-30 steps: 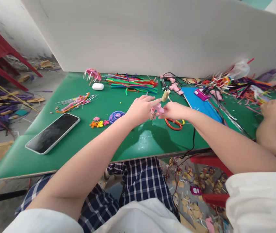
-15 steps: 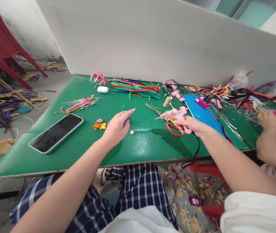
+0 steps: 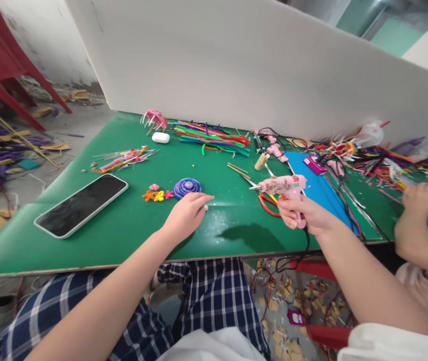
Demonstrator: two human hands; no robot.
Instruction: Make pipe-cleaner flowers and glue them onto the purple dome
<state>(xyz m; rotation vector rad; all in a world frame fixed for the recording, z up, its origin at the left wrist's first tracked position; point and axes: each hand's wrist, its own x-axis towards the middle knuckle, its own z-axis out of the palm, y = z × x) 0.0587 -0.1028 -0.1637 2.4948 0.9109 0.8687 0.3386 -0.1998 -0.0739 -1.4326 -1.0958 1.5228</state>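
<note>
My right hand [image 3: 299, 213] grips a pink hot glue gun [image 3: 287, 184], its metal nozzle pointing left above the table and its black cord hanging down. My left hand [image 3: 186, 214] is low over the green tabletop, index finger stretched out, thumb beside a small pale bead-like piece [image 3: 206, 207]; I cannot tell whether it touches the piece. Just beyond that hand lies a blue and purple coiled disc [image 3: 187, 188] with a pink centre. Left of the disc are small orange, yellow and pink pipe-cleaner flowers [image 3: 158, 196]. Red-handled scissors [image 3: 267, 205] lie partly behind the glue gun.
A phone [image 3: 82, 204] lies at the left. Pipe cleaners [image 3: 214, 140], a white case [image 3: 160, 137] and a pink craft piece [image 3: 154, 120] sit at the back. A blue sheet [image 3: 321, 193] lies to the right. Another person's hands [image 3: 419, 200] work at far right. A white panel [image 3: 217, 65] borders the table.
My left hand has moved down toward the pale piece, uncovering the coiled disc. My right hand has shifted slightly right and down with the glue gun.
</note>
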